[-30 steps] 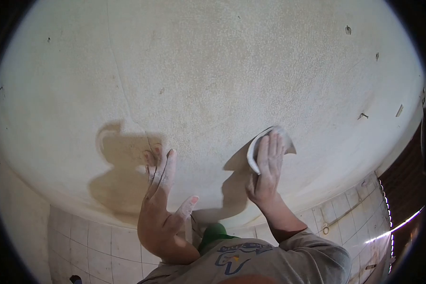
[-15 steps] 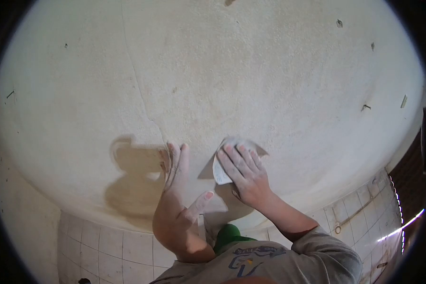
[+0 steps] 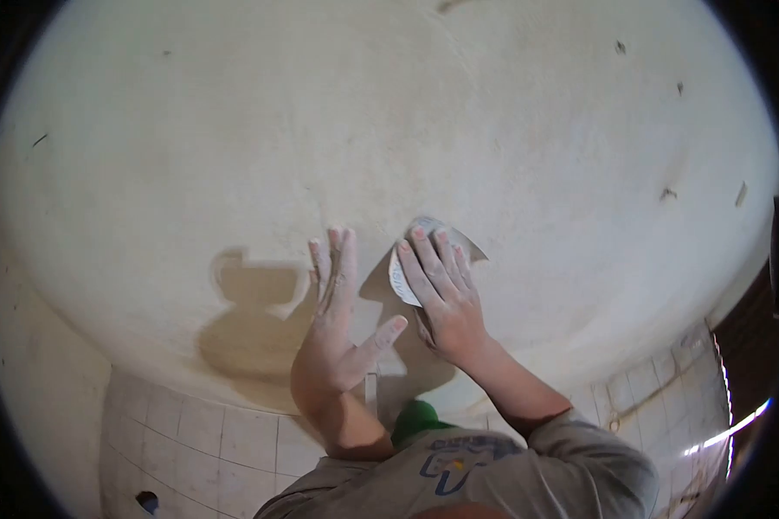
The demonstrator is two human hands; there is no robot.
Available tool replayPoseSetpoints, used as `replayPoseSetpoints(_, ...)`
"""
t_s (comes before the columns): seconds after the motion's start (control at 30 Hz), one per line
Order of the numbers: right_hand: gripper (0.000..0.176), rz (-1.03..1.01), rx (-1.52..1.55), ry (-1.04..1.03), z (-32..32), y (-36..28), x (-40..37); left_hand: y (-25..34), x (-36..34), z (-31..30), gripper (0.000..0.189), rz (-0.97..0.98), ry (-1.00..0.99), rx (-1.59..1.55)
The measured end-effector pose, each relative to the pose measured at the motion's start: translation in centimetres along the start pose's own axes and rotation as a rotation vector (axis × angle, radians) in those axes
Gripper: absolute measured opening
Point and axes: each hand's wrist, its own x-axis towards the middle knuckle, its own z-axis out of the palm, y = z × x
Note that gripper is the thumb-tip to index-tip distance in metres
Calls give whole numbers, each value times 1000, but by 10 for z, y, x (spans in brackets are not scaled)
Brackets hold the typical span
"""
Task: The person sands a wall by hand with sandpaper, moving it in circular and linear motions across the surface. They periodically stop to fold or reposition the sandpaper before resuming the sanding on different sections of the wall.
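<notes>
Sandpaper, one piece, lies against the pale wall near the middle of the scene, mostly hidden beneath the right hand. Its left edge shows white and curved, with dark printed letters too small to read in full; the far edge is greyish and rounded, and a grey corner juts to a point on the right, past the fingers. Two hands are in view, both powdered with whitish dust. The right one has hold of the piece, its four fingers nearly straight and slightly spread over it; whether the thumb grips it cannot be told. The left hand, just left of it, is wide open and has hold of nothing visible: three fingers show, close together and pointing far, and one thumb stands out toward the right. Whether its fingertips touch the wall is unclear. One large shadow falls on the wall to the left of that hand. Two nails show in the wall, one far left and one right. Nearest are one grey printed shirt and one green piece of cloth, with pale square tiles on the left and right.
</notes>
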Motion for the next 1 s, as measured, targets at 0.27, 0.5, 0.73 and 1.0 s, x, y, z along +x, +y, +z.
replayPoseSetpoints(0.27, 76, -170, -70, 68, -29, -16, 84, 1, -2, -7, 104, -75, -28, -137)
replayPoseSetpoints(0.5, 70, -157, -28, -35, -2, -25, 62, -4, -1, 4, 126, -98, 101, -381)
replayPoseSetpoints(0.73, 72, -93, -192, 7, -35, -3, 52, -6, -2, -3, 109, 3, 130, -399)
replayPoseSetpoints(1.0, 67, -66, -183, 14, -30, -10, 46, 53, -6, 12, 55, 143, 342, 249)
